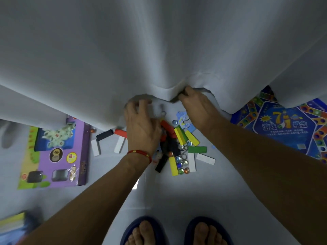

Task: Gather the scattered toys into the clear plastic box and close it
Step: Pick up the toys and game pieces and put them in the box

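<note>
White draped cloth (159,50), hem lifted at centre: right hand (196,105) pinches the fold shut, apparently to uncover what lies beneath. Left hand (141,128), red string bracelet (139,153) at wrist, fingers curled over the heap; whether anything is gripped cannot be told. Scattered toys (178,147): coloured wooden blocks, glass marbles, metal rings, on pale floor between the arms. Purple game box (58,152) left, blue game board (286,128) right. Clear plastic box: not visible.
</note>
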`<state>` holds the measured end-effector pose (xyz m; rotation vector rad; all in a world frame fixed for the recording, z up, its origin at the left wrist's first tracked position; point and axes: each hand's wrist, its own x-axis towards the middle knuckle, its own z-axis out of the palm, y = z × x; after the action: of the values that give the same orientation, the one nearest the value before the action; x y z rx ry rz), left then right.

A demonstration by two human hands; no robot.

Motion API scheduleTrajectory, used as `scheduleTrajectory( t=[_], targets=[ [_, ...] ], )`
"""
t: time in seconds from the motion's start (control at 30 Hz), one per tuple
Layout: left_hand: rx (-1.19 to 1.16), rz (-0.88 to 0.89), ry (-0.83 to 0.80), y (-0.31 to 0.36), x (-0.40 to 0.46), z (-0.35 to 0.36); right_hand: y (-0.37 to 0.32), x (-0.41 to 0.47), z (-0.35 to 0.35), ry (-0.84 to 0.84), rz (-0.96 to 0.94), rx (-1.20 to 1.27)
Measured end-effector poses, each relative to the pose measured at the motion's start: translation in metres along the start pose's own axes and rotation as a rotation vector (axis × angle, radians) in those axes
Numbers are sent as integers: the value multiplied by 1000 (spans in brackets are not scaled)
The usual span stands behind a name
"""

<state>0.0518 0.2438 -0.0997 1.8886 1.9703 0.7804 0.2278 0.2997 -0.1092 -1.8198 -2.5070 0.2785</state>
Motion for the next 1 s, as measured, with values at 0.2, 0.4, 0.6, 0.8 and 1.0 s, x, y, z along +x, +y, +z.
scheduleTrajectory(
  t=[0.2, 0.4, 0.6, 0.8, 1.0],
  targets=[
    [15, -4, -169, -17, 7, 18, 10, 3, 12, 28, 71, -37],
    [12, -38, -256, -6, 18, 37, 19, -7, 20, 41, 296, 289],
    [57, -116, -287, -8, 28, 41, 17, -32, -7, 140, 687, 1343],
    [-237, -267, -218, 14, 19, 8, 23, -56, -27, -132, 774, 2397],
    [-906, -769, -97, 20, -15, -40, 11, -52, -10, -115, 700, 1483]
  ],
)
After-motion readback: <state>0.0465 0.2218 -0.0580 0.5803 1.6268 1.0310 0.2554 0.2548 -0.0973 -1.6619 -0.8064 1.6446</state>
